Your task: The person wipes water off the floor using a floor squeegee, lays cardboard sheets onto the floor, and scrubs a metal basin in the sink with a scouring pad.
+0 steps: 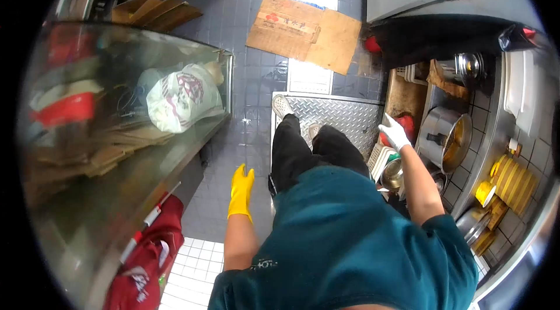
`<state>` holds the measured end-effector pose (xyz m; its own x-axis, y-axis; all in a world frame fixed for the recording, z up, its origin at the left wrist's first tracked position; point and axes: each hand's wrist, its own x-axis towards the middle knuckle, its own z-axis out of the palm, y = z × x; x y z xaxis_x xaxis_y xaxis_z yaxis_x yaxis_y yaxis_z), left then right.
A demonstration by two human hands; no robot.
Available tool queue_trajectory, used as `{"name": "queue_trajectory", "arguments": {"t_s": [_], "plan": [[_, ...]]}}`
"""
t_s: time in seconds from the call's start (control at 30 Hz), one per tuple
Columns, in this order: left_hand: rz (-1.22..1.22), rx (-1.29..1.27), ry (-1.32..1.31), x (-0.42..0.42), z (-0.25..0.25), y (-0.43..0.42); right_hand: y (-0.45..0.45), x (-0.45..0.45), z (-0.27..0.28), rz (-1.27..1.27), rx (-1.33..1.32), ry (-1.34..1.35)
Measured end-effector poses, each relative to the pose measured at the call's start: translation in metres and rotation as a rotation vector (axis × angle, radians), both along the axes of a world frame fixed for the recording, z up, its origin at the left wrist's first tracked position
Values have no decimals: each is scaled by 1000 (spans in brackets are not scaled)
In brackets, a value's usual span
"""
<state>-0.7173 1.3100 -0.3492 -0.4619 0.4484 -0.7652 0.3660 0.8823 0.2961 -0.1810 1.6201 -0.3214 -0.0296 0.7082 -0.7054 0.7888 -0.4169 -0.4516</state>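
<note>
My left hand (241, 190), in a yellow rubber glove, hangs over the dark tiled floor with its fingers apart and nothing in them. To the right, my right hand (395, 133) wears a white glove; its thumb and a finger stand apart, and I see nothing held. Just behind that hand is a red container (405, 127), partly covered by it. A white plastic basket (380, 160) and a metal bowl (392, 174) sit below the hand, near my forearm. A large metal pot (441, 138) lies tilted on the shelf to its right.
Flattened cardboard (303, 31) lies on the floor ahead, beyond the metal checker plate (344, 114) under my feet. On the left, a glass-sided counter (128, 164) bears a white plastic bag (184, 100). A maroon cloth (149, 257) hangs at its near end.
</note>
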Motion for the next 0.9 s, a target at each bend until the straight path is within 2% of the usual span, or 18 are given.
{"name": "queue_trajectory", "arguments": {"t_s": [0.07, 0.13, 0.2, 0.27, 0.33, 0.37, 0.4, 0.43, 0.5, 0.6, 0.73, 0.77, 0.8, 0.87, 0.9], "plan": [[-150, 26, 65, -19, -4, 65, -2, -8, -4, -186, -112, 39], [-230, 34, 76, -16, -3, 128, -1, -8, -24, -252, -159, 68], [-279, 309, 120, 0, -44, 147, 11, -21, -39, -231, -193, -3], [-331, 374, 100, 25, -63, 176, 24, -28, -75, -184, -219, -11], [-450, 386, 191, 52, -84, 193, 44, -35, -124, -94, -234, -63], [-470, 333, 159, 62, -92, 201, 57, -43, -149, -80, -233, -50], [-480, 355, 164, 73, -105, 204, 84, -66, -159, -73, -328, -95], [-488, 339, 161, 82, -117, 209, 102, -80, -185, 44, -210, -124], [-487, 301, 133, 95, -134, 213, 136, -103, -249, 129, -190, -163], [-442, 259, 85, 110, -159, 217, 183, -139, -347, -127, -253, 7], [-319, 260, 53, 125, -190, 209, 225, -160, -522, -436, -219, 237], [-290, 236, 53, 127, -195, 210, 245, -190, -531, -672, -268, 402], [-259, 216, 57, 130, -202, 212, 264, -200, -564, -746, -254, 419], [-214, 153, 69, 137, -215, 209, 298, -228, -620, -754, -142, 479], [-193, 120, 74, 138, -218, 206, 314, -225, -656, -735, -144, 617]]}}
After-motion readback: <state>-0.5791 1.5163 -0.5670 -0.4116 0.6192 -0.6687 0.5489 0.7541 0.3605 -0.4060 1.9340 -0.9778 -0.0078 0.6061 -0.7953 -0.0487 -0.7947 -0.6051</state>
